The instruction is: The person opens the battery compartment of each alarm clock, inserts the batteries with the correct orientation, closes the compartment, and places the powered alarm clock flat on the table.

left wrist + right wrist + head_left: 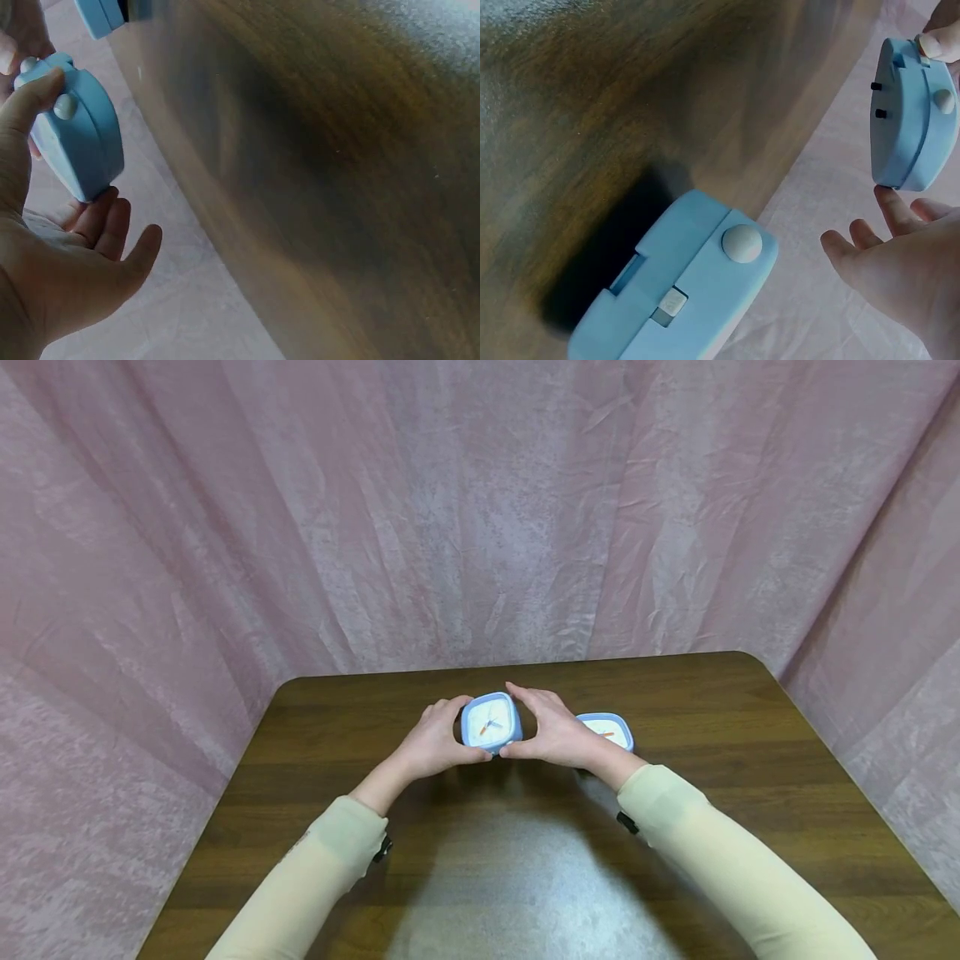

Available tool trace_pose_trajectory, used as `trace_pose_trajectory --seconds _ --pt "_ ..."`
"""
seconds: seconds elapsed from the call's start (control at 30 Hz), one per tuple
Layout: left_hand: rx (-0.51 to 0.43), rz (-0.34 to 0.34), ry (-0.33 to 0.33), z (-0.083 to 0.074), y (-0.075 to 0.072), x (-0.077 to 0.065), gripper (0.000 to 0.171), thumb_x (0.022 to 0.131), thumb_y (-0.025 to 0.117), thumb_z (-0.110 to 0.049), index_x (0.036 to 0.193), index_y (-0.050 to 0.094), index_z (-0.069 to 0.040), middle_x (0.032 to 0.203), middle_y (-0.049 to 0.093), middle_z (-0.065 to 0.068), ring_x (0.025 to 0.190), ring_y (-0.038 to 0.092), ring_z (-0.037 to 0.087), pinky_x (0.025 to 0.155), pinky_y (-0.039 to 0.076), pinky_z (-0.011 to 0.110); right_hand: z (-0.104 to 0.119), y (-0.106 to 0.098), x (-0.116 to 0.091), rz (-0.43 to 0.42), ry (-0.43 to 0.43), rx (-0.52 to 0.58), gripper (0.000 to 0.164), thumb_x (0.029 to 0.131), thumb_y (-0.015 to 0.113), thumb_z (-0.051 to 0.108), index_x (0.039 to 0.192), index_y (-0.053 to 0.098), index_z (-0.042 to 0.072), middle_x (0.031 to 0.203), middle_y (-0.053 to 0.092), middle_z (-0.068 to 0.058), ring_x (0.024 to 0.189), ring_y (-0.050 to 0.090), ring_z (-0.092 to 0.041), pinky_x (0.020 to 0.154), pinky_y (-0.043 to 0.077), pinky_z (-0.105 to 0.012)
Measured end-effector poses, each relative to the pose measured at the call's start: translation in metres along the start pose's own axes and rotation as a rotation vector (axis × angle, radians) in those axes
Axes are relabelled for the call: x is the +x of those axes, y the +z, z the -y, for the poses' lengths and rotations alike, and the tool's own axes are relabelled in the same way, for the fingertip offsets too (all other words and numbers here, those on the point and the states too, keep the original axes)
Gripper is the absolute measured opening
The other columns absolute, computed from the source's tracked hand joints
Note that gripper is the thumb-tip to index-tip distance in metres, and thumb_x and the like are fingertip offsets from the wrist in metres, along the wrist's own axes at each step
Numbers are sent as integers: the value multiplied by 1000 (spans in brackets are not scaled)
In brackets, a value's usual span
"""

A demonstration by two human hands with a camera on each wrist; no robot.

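Note:
In the head view a light-blue alarm clock [489, 722] with a white face is held between both hands, its face turned up toward me. My left hand [431, 743] grips its left side, thumb along the lower edge and fingers at the upper corner. The right hand [551, 727] holds it from the right, with thumb low and index finger at the upper corner. The right wrist view shows the back of this alarm clock [911, 112] with two dark knobs. A second light-blue alarm clock [618, 727] stands right of the right hand, partly hidden by it.
The brown wooden table [337, 718] has rounded far corners. Pinkish velvet curtains [480, 527] hang behind it and along both sides. In the right wrist view, the second clock's top shows a pale round knob [742, 243] close to the right hand.

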State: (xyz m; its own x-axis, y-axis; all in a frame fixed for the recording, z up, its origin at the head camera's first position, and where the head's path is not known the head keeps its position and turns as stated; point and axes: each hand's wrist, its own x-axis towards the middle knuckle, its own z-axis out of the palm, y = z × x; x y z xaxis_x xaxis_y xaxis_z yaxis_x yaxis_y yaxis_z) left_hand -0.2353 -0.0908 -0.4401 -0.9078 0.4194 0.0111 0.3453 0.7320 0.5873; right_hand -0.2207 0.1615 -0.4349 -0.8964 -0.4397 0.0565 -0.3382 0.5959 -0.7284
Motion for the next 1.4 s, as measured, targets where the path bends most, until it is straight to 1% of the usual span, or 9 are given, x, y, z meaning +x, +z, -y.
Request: trace_pose_trajectory --seconds 0.17,0.33,0.53,0.7,0.8,0.97,1.1,1.27,1.4 --pt "78 7 -10 -3 1 1 94 71 91 -48 148 48 -15 122 56 5 111 48 25 86 49 44 -1 3 4 20 6 -87 110 78 87 49 164 26 17 160 38 -8 148 24 -29 115 30 -54" --pt "117 31 -15 -5 2 2 93 71 91 -49 147 50 -15 123 56 5 111 48 24 85 50 44 -2 8 7 26 25 -151 109 77 87 49 162 30 10 157 41 -12 147 27 -31 114 32 -52" --pt "106 82 -33 -5 3 2 94 73 90 -48 150 47 -12 127 56 6 113 47 26 88 49 45 -3 16 8 5 51 -169 103 75 87 48 157 38 9 151 48 -10 143 32 -30 110 36 -51" --pt "64 127 -35 -3 4 2 97 76 88 -42 154 41 -8 135 53 10 120 44 29 95 46 48 -7 21 9 -2 57 -178 101 74 87 49 155 41 9 147 51 -9 140 35 -30 107 38 -50" --pt "59 141 -39 -1 6 2 98 77 88 -41 155 40 -7 136 53 10 122 44 30 97 45 48 -9 22 9 9 66 -190 101 74 87 49 155 41 10 146 52 -8 139 36 -30 107 39 -50" --pt "75 141 -45 1 8 4 93 76 88 -43 152 45 -9 130 55 9 119 46 29 94 45 46 -11 23 10 26 72 -218 101 75 87 50 156 41 9 145 54 -8 138 39 -31 106 39 -51" --pt "105 155 -61 1 10 5 92 76 88 -44 151 47 -10 130 55 10 119 46 29 93 46 45 -14 26 12 39 70 -272 102 75 86 52 155 42 8 145 56 -9 138 40 -33 106 39 -51" --pt "134 176 -69 2 12 7 91 77 88 -45 151 47 -11 129 55 10 118 46 28 92 46 45 -16 28 14 58 81 -333 103 75 85 55 157 42 8 147 55 -9 141 38 -35 109 38 -52" --pt "148 178 -69 3 14 9 90 77 87 -46 151 48 -13 130 55 9 118 46 28 92 46 44 -17 28 14 65 87 -337 103 76 84 55 157 41 9 148 54 -10 144 35 -36 111 35 -55"
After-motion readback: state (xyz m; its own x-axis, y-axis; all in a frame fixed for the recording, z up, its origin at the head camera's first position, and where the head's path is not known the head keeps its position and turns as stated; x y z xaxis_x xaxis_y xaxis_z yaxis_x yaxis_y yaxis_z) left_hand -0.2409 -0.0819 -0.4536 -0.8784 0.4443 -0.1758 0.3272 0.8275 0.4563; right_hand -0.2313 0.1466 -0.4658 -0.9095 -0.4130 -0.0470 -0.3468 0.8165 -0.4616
